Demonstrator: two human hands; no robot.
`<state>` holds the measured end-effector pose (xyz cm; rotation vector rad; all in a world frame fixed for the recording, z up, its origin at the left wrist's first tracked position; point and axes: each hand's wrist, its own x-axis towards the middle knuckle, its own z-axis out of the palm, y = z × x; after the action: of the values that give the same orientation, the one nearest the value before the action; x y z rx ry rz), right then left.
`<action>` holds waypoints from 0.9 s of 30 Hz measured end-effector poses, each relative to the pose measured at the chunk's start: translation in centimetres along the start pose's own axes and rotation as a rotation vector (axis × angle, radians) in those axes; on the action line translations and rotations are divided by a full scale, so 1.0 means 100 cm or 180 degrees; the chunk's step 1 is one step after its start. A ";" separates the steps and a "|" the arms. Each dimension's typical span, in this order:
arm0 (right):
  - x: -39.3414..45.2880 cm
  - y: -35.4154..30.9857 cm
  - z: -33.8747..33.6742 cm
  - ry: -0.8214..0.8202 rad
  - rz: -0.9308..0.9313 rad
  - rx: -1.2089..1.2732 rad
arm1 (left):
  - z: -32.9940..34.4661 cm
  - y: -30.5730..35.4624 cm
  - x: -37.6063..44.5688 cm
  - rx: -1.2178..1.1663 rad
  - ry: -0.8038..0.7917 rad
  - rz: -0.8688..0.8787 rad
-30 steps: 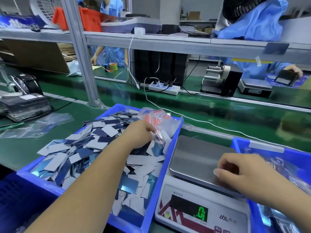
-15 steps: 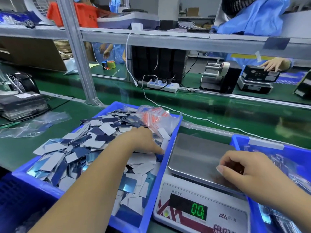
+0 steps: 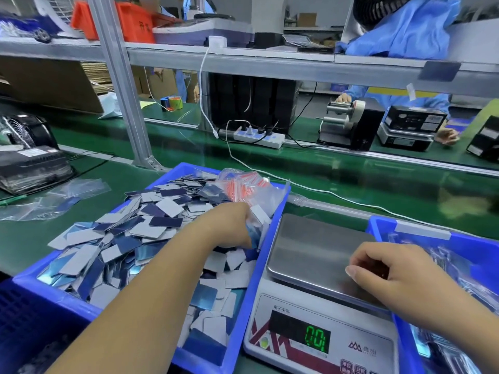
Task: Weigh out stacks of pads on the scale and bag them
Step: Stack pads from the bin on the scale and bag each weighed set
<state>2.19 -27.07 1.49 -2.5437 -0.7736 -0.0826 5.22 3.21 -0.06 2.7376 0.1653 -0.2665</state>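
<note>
Head view: early in this round. Left hand (image 3: 232,225) gripping pads (image 3: 162,228) at bin's (image 3: 267,255) right edge; right hand (image 3: 388,273) curled, seemingly empty, hovering over scale (image 3: 310,249), still bare, reading zero. Weighing, bagging remaining.

Pads (image 3: 151,230): loose heap of small rectangles, white-grey or dark blue faces, some shiny, filling the blue bin (image 3: 272,225) left of the scale. Scale (image 3: 318,306): steel platter bare, green display apparently reading 0.0. Clear bags (image 3: 248,184), red-striped, piled at the bin's far right corner.
</note>
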 end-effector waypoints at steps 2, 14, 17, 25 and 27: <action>0.000 0.002 -0.001 0.0030 0.0026 0.0036 | -0.008 -0.007 -0.001 -0.0034 0.0053 -0.0082; 0.001 0.003 -0.001 -0.0006 0.0038 0.0028 | -0.048 -0.036 -0.022 0.0061 -0.0747 0.0036; 0.001 0.005 0.000 -0.0019 0.0000 -0.0053 | -0.038 -0.020 -0.026 0.0597 -0.0926 0.0101; 0.001 0.004 -0.001 -0.0092 0.0049 -0.0061 | -0.021 0.009 -0.031 0.1515 -0.1183 0.0091; 0.001 0.003 -0.002 -0.0098 0.0061 -0.0054 | -0.020 0.011 -0.033 0.1603 -0.1233 0.0070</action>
<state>2.45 -27.35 1.52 -2.5737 -0.7633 -0.0442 2.49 2.64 2.81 3.0972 -0.0477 -0.9339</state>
